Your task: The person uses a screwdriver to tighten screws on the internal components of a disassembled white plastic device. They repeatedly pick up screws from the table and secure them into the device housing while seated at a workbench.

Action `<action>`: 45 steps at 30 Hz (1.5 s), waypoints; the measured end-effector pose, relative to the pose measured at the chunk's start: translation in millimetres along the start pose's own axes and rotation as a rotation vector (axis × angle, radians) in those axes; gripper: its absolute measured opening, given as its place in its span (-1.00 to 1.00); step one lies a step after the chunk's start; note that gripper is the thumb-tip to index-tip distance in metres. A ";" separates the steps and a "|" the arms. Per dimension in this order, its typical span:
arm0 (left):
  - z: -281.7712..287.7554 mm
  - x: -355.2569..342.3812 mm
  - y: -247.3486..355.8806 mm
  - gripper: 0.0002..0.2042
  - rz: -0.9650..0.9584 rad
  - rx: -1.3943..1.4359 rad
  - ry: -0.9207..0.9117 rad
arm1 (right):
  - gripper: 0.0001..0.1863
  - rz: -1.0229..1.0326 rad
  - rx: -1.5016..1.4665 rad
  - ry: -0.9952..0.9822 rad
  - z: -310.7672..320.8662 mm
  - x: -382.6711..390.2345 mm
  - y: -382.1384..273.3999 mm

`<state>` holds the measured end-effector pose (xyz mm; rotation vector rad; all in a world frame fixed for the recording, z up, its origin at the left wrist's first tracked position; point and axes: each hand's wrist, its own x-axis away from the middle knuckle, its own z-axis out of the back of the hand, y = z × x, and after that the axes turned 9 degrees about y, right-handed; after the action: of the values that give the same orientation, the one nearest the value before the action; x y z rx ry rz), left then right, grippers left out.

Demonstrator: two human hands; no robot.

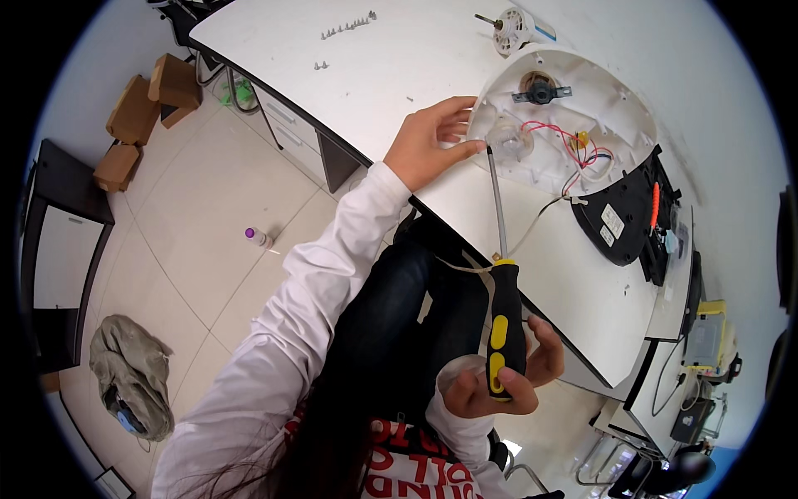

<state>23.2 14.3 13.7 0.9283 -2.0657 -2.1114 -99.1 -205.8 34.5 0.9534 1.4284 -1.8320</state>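
A white plastic housing [573, 71], open side up, lies on the white table with red wires [553, 129], a clear round part [509, 140] and a dark bracket [542, 91] inside it. My left hand [432, 140] is at the housing's left edge, fingers over the rim and thumb by the screwdriver's tip. In my right hand [507, 387] is a long screwdriver [503, 320] with a black and yellow handle, its shaft reaching to the clear part. Whether the tip sits in a screw is too small to tell. A pale cord [540, 224] runs from the housing over the table edge.
A black base piece [615, 220] and an orange-handled tool [655, 204] lie right of the housing. Several screws [345, 29] stand in a row at the far left of the table [416, 50]. A small motor [515, 32] rests behind the housing. Cardboard boxes [137, 108] are on the floor.
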 end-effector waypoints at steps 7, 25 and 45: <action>-1.8 -2.2 -1.3 -0.47 -0.018 0.006 -0.004 | -0.58 0.066 0.106 0.010 5.7 1.1 -2.1; -0.5 0.9 1.3 -0.46 -0.010 -0.009 0.005 | -0.64 0.033 -0.055 -0.008 2.0 -2.6 1.5; -0.5 0.6 2.2 -0.46 -0.018 -0.017 0.007 | -0.61 0.050 0.140 -0.014 4.4 -4.9 -3.8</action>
<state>22.1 13.3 15.5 0.9548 -2.0406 -2.1282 -100.3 -209.1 41.2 1.0333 1.2701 -1.9180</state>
